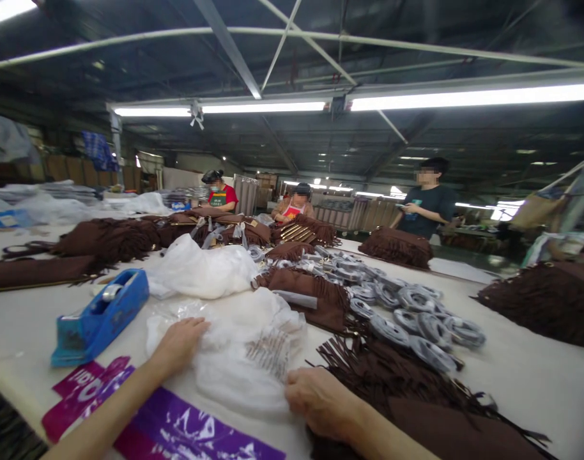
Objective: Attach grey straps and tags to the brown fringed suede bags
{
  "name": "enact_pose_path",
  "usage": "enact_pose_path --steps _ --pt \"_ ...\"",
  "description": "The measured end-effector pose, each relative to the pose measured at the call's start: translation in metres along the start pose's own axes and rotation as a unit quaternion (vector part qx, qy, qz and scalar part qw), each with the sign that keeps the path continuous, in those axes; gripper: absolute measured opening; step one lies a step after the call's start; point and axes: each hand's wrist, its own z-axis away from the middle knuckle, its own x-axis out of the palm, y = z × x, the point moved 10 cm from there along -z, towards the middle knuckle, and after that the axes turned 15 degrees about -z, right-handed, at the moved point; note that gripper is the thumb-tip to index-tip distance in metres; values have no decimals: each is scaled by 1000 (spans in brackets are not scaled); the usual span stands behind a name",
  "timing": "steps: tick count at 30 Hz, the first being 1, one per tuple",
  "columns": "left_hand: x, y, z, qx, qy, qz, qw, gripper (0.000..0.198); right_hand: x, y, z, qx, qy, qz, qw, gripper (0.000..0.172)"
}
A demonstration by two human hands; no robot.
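A clear plastic bag with printed text lies in front of me, with white padding or wrap showing through it. My left hand rests on the bag's left side, fingers stretched out and fairly flat. At the bag's lower right corner, the fingers of my right hand are curled and closed on its edge; the fingertips are partly hidden. Just right of that hand is a brown fringed bag. Behind the plastic bag sits a heap of white wrapping.
A blue tape dispenser stands at left, near purple printed plastic. Grey wrapped coiled straps cover the middle right. More brown fringed bags lie farther back and another brown bag at far right. Several people are around the table.
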Motion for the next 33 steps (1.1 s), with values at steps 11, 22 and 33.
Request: enact_pose_path --steps 11,22,33 --pt "-50 148 43 242 -10 104 965 11 -34 60 65 188 59 -2 980 24" --pt "-72 159 30 141 -25 308 941 12 -39 -33 38 31 123 -106 986 15" --pt "-48 140 25 241 -10 146 959 83 -13 54 69 156 121 -132 972 24"
